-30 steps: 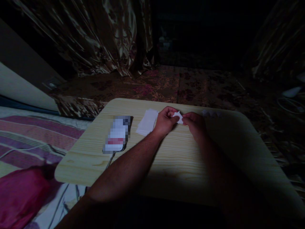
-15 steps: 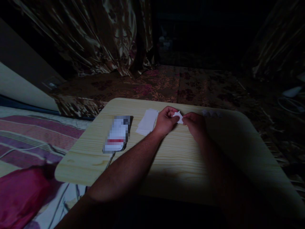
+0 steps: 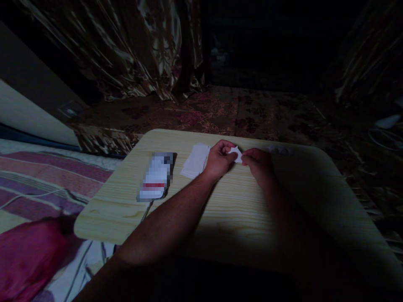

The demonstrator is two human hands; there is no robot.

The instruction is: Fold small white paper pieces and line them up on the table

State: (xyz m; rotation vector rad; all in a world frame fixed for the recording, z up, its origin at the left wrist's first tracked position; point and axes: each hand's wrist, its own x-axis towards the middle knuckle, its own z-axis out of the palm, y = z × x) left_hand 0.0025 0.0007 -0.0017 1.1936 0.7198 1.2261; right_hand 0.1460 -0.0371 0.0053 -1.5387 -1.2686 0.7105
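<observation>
A small folded piece of white paper (image 3: 235,153) is pinched between my left hand (image 3: 218,160) and my right hand (image 3: 258,164), low over the far middle of a light wooden table (image 3: 226,209). Both hands have their fingertips closed on the paper, one from each side. Just left of my left hand lies a small stack of white paper sheets (image 3: 195,160). The room is dim, and my right arm is in shadow.
A phone (image 3: 155,177) with a cable lies on the table's left part. A few pale paper bits (image 3: 278,149) rest near the far edge. Striped bedding (image 3: 37,180) and a red cushion (image 3: 28,256) are at the left; patterned curtains (image 3: 132,46) hang behind.
</observation>
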